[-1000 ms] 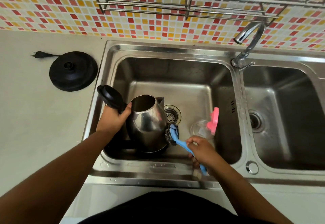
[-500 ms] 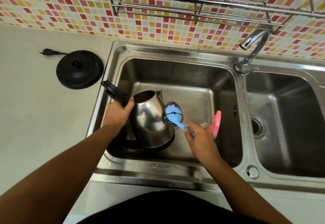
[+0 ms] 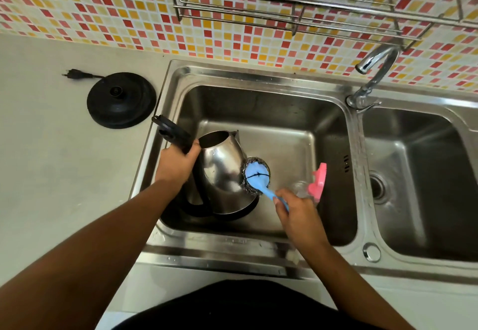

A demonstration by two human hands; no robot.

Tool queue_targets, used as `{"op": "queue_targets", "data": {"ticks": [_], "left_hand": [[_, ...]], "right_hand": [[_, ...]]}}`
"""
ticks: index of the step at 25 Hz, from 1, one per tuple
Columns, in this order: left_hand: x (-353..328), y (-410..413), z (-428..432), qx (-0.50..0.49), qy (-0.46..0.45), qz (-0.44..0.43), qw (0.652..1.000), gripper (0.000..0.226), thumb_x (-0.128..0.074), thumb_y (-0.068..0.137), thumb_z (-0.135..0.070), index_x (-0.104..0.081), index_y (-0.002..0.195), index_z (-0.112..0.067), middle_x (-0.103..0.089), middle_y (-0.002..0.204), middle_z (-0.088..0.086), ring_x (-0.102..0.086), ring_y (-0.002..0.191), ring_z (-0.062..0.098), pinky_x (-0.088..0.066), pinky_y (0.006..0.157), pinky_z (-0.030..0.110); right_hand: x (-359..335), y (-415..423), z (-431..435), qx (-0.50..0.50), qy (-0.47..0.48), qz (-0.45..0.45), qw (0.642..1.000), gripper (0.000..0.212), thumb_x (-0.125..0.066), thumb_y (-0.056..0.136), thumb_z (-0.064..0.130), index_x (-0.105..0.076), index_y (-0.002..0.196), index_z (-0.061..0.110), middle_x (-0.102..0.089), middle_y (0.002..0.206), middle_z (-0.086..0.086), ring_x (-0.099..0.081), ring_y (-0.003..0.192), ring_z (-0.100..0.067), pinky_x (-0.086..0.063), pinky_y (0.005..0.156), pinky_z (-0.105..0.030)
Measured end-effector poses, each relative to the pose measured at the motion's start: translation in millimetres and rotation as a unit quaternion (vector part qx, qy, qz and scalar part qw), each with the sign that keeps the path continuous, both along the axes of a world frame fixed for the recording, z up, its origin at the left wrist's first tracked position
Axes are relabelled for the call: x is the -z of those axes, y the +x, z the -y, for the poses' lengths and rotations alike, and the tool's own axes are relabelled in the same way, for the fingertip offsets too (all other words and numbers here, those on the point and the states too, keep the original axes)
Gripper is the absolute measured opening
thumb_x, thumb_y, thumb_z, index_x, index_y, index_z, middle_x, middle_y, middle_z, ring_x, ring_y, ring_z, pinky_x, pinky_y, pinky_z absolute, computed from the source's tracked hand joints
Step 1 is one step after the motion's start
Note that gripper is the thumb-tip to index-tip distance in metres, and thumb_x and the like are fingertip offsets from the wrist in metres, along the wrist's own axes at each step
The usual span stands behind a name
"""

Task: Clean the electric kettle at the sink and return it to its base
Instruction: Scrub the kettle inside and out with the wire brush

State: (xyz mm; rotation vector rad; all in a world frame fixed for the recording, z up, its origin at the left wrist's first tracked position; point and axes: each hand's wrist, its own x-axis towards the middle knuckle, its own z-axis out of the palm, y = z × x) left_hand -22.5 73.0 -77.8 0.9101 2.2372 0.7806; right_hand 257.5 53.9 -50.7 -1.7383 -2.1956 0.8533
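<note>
1. Standing in the left basin of the sink (image 3: pixel 258 107), the kettle (image 3: pixel 222 171) has its mouth uncovered, and its black lid (image 3: pixel 170 130) is flipped open out over the sink's left rim.
2. The left grip (image 3: pixel 178 164) is clenched round the top of the kettle's black handle, right by the lid hinge.
3. The right grip (image 3: pixel 294 210) is grasping the blue handle of a scrubber (image 3: pixel 256 175), with the fingers curled round it.
4. The scrubber's round head, blue back facing up with steel wool showing at its edge, presses against the kettle's right side.
5. Just beyond the right grip, a clear spray bottle (image 3: pixel 319 182) with a pink head is in the same basin.
6. The round black base (image 3: pixel 121 99) sits on the tabletop (image 3: pixel 51 174) just left of the sink, apart from the kettle, and its plug (image 3: pixel 73 73) lies loose behind it.
7. The tap (image 3: pixel 375 71) rises at the divider between the two basins, below a wire rack (image 3: pixel 284 6) on the tiled wall.
</note>
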Motion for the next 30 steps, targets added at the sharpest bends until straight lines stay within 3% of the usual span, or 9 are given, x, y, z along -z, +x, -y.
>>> {"op": "queue_targets", "data": {"ticks": [2, 6, 9, 14, 17, 19, 23, 27, 30], "left_hand": [[1, 0, -2, -0.006, 0.003, -0.001, 1.000, 0.043, -0.052, 0.096, -0.050, -0.070, 0.096, -0.011, -0.065, 0.079, 0.006, -0.057, 0.058, 0.011, -0.047, 0.060, 0.026], [0, -2, -3, -0.013, 0.006, 0.025, 1.000, 0.044, -0.052, 0.094, -0.053, -0.069, 0.097, -0.012, -0.067, 0.079, 0.006, -0.067, 0.067, 0.021, -0.061, 0.065, 0.039], [0, -3, -3, -0.002, 0.005, 0.027, 1.000, 0.046, -0.053, 0.094, -0.054, -0.070, 0.094, -0.011, -0.068, 0.078, 0.007, -0.067, 0.066, 0.020, -0.062, 0.065, 0.041], [2, -7, 1, 0.085, 0.024, 0.033, 0.996, 0.036, -0.062, 0.093, -0.045, -0.060, 0.068, -0.020, -0.059, 0.058, 0.001, -0.070, 0.076, 0.037, -0.052, 0.064, 0.032], [4, -5, -1, 0.155, 0.033, 0.024, 0.987, 0.037, -0.066, 0.090, -0.043, -0.071, 0.077, -0.010, -0.071, 0.072, 0.010, -0.071, 0.081, 0.027, -0.057, 0.075, 0.041], [6, -5, 0, 0.186, 0.050, 0.027, 0.981, 0.042, -0.066, 0.087, -0.049, -0.074, 0.081, -0.008, -0.073, 0.075, 0.011, -0.072, 0.080, 0.022, -0.058, 0.078, 0.046], [14, 1, 6, 0.202, 0.063, 0.057, 0.976, 0.051, -0.066, 0.071, -0.064, -0.074, 0.087, -0.017, -0.076, 0.085, 0.003, -0.072, 0.089, 0.018, -0.058, 0.085, 0.045], [25, 8, 4, 0.185, 0.059, 0.090, 0.977, 0.056, -0.077, 0.058, -0.064, -0.073, 0.091, -0.019, -0.077, 0.091, 0.005, -0.073, 0.092, 0.026, -0.059, 0.086, 0.049], [31, 1, 5, 0.167, 0.055, 0.139, 0.975, 0.058, -0.083, 0.053, -0.068, -0.072, 0.096, -0.031, -0.076, 0.099, 0.003, -0.071, 0.100, 0.022, -0.055, 0.096, 0.049]], "right_hand": [[-3, -11, -4, -0.023, 0.024, -0.001, 0.999, 0.022, -0.053, 0.095, 0.026, -0.063, 0.114, 0.020, -0.067, 0.074, -0.015, -0.062, 0.068, -0.034, -0.051, 0.063, -0.043], [-9, -16, 24, -0.059, 0.002, -0.023, 0.998, 0.022, -0.052, 0.096, 0.029, -0.061, 0.114, 0.023, -0.063, 0.071, -0.012, -0.059, 0.066, -0.030, -0.049, 0.061, -0.041], [6, 5, 38, -0.002, -0.054, -0.021, 0.998, 0.014, -0.057, 0.093, 0.024, -0.065, 0.103, 0.017, -0.063, 0.068, -0.013, -0.058, 0.062, -0.031, -0.050, 0.060, -0.042], [22, 11, 12, 0.097, -0.143, -0.059, 0.983, 0.010, -0.057, 0.093, 0.014, -0.066, 0.092, 0.012, -0.056, 0.059, -0.005, -0.046, 0.046, -0.016, -0.043, 0.052, -0.030], [10, 5, 0, 0.138, -0.164, -0.130, 0.968, 0.010, -0.054, 0.095, 0.015, -0.064, 0.091, 0.016, -0.052, 0.054, -0.004, -0.044, 0.044, -0.018, -0.040, 0.047, -0.032], [-4, 2, 3, 0.147, -0.167, -0.165, 0.961, 0.010, -0.054, 0.096, 0.017, -0.064, 0.093, 0.017, -0.050, 0.055, -0.004, -0.043, 0.043, -0.015, -0.036, 0.042, -0.027], [-19, 12, 22, 0.181, -0.229, -0.193, 0.937, 0.010, -0.054, 0.096, 0.018, -0.063, 0.093, 0.018, -0.050, 0.054, -0.004, -0.038, 0.032, -0.003, -0.031, 0.033, -0.017], [-9, 14, 10, 0.231, -0.252, -0.169, 0.924, 0.012, -0.052, 0.097, 0.018, -0.064, 0.093, 0.017, -0.054, 0.056, -0.004, -0.041, 0.033, -0.004, -0.034, 0.035, -0.019], [-11, 9, 4, 0.225, -0.260, -0.202, 0.917, 0.014, -0.052, 0.097, 0.018, -0.063, 0.089, 0.019, -0.052, 0.055, -0.004, -0.041, 0.033, -0.008, -0.033, 0.036, -0.019]]}}
